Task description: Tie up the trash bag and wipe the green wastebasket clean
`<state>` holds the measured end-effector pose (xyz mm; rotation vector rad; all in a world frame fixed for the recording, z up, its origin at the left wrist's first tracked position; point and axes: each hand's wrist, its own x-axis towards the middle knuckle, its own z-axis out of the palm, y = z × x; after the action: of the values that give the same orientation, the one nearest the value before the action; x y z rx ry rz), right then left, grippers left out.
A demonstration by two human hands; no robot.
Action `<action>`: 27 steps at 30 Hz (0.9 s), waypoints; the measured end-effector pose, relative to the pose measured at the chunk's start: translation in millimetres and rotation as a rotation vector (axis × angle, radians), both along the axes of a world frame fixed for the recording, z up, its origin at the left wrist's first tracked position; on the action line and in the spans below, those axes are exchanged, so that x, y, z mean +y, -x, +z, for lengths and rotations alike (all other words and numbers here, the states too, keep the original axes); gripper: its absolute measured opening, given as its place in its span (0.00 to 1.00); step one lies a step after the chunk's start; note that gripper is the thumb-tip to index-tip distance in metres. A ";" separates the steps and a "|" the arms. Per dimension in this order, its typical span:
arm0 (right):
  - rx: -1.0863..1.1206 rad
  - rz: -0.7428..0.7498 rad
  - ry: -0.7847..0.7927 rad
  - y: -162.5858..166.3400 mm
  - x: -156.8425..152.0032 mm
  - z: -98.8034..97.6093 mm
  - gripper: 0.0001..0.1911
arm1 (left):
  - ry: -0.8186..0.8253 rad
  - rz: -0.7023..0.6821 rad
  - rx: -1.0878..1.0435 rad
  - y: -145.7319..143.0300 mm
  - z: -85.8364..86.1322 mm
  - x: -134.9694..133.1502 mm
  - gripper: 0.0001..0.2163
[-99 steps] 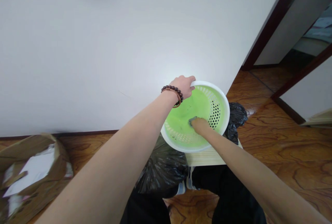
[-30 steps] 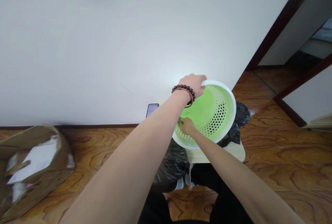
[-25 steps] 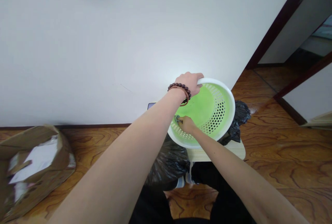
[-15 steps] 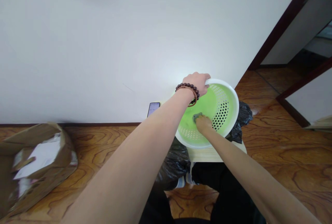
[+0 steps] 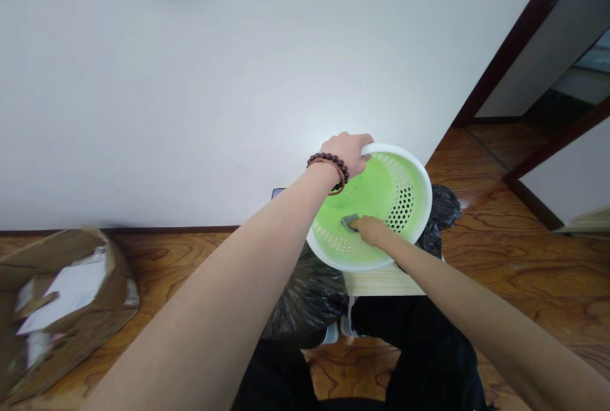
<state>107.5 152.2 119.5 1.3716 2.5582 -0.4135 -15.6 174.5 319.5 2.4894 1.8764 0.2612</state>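
A round plastic colander [image 5: 422, 204], green inside with a white rim, sits tilted over a pale wooden stool or small table. My left hand [image 5: 347, 149], with a beaded bracelet at the wrist, is closed on the far rim. Inside the bowl, my right hand [image 5: 370, 230] grips a small grey-green scouring sponge [image 5: 349, 221] with a yellowish side, against the green bottom. The fingertips of that hand are partly hidden.
Black plastic bags [image 5: 314, 300] hang or lie on both sides of the wooden top [image 5: 381, 284]. A phone [image 5: 277, 192] is mostly covered by my left forearm. A cardboard box [image 5: 90, 316] with papers stands left on the floor; a white wall [image 5: 190, 93] rises ahead.
The colander and my left hand have shifted slightly left in view. My right hand has moved the sponge a little left and down across the bottom. The forearm now covers more of the phone.
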 end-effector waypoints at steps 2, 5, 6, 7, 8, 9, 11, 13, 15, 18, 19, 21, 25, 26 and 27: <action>-0.029 -0.016 0.005 -13.1 4.8 2.1 0.21 | -0.009 -0.015 -0.006 -0.2 -0.3 0.6 0.17; 0.169 -0.009 0.130 -2.3 3.8 4.3 0.20 | -0.013 -0.028 -0.008 -0.6 -0.8 1.2 0.17; 0.285 -0.011 0.176 7.6 1.0 4.7 0.19 | -0.012 -0.028 -0.007 -0.8 -0.9 1.2 0.17; 0.407 -0.023 0.210 19.0 -2.7 5.1 0.19 | -0.012 -0.027 -0.005 -0.8 -1.0 1.2 0.17; 0.524 -0.047 0.218 30.7 -7.0 5.7 0.19 | -0.011 -0.025 -0.004 -0.8 -1.1 1.2 0.17; 0.623 -0.079 0.205 41.4 -11.3 6.6 0.20 | -0.009 -0.022 -0.004 -0.8 -1.0 1.1 0.17; 0.719 -0.120 0.168 55.1 -18.7 9.2 0.21 | -0.005 -0.012 -0.002 -0.2 -0.5 0.9 0.17; 0.668 -0.084 0.141 54.1 -22.6 12.5 0.20 | -0.003 -0.002 0.002 0.8 0.4 0.3 0.17; 0.505 0.017 0.125 38.9 -22.0 15.9 0.20 | -0.005 0.004 0.006 1.8 1.3 -0.6 0.17; 0.213 0.154 0.096 4.2 -13.1 21.8 0.19 | -0.001 0.004 0.007 1.9 2.3 -2.1 0.17; 0.126 0.170 0.088 -6.2 -8.8 24.2 0.20 | 0.001 0.004 0.006 1.4 2.5 -2.6 0.17; -0.030 0.140 0.068 -20.7 -0.4 28.7 0.19 | 0.003 0.011 0.003 0.3 2.8 -3.3 0.17; -0.080 0.075 0.052 -21.7 4.5 29.1 0.17 | -0.001 0.008 -0.003 -0.4 2.7 -3.5 0.17; -0.030 0.076 0.062 -16.7 2.6 26.6 0.18 | -0.004 0.003 -0.003 0.0 2.5 -3.3 0.17; 0.036 0.072 0.078 -9.9 -0.2 23.3 0.19 | -0.005 -0.001 -0.001 0.5 2.1 -2.9 0.17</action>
<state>117.4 152.0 142.8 1.2521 2.5824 -0.5235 -16.2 171.6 321.5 2.4931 1.8757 0.2680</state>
